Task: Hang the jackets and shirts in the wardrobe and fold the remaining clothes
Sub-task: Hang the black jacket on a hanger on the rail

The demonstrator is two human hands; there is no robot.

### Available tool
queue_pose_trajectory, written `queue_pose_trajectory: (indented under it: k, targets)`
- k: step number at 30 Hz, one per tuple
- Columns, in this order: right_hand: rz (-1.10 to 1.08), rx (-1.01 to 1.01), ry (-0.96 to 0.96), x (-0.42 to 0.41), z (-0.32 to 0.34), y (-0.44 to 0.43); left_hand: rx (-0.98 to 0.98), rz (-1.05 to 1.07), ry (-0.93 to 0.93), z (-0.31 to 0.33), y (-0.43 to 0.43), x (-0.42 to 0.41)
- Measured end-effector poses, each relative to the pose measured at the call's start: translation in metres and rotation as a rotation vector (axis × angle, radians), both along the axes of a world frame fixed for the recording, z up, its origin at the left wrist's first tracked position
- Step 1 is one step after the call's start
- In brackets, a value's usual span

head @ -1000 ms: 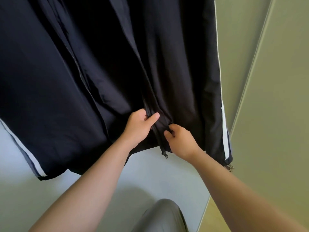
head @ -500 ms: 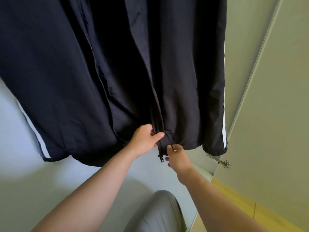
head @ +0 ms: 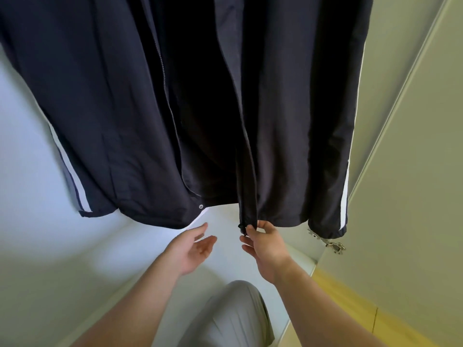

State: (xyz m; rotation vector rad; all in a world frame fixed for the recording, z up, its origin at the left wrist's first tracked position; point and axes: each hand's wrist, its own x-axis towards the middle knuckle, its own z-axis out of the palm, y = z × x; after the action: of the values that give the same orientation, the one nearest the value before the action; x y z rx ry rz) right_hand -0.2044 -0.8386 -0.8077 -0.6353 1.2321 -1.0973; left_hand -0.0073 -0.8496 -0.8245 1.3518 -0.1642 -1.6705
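A dark navy jacket [head: 288,108] with white side stripes hangs in front of me inside the wardrobe, its front unzipped and its top out of frame. My right hand [head: 265,244] pinches the bottom hem of the right front panel, right by the zipper end [head: 241,225]. My left hand [head: 194,246] hovers just below the left panel's hem, palm up, fingers spread, touching nothing.
The wardrobe's pale floor [head: 75,271] lies below the jacket. An open wardrobe door [head: 413,196] stands at right with a metal hinge [head: 335,245] near the jacket's right sleeve. Yellow flooring [head: 350,309] shows at lower right. My grey trouser leg [head: 235,316] is at the bottom.
My left hand has let go of the jacket's zipper edge and dropped away, opening. My right hand stays on the hem. The jacket's front panels have fallen apart.
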Motion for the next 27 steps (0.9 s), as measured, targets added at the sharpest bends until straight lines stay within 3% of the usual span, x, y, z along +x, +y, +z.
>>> queue_pose_trajectory:
  k: [7,15,22,27]
  targets:
    - [-0.055,0.048,-0.051,0.001,0.003,-0.006,-0.187,0.195,0.253,0.003,-0.022,-0.002]
    - [-0.096,0.046,-0.042,-0.009,0.001,-0.003,-0.255,0.181,0.216,-0.001,-0.025,-0.019]
    - [-0.193,0.046,-0.047,-0.011,-0.003,0.0,-0.303,0.033,0.019,-0.003,-0.012,-0.024]
    - [-0.244,0.019,0.033,-0.016,-0.001,0.0,-0.363,-0.094,-0.311,-0.009,-0.003,-0.03]
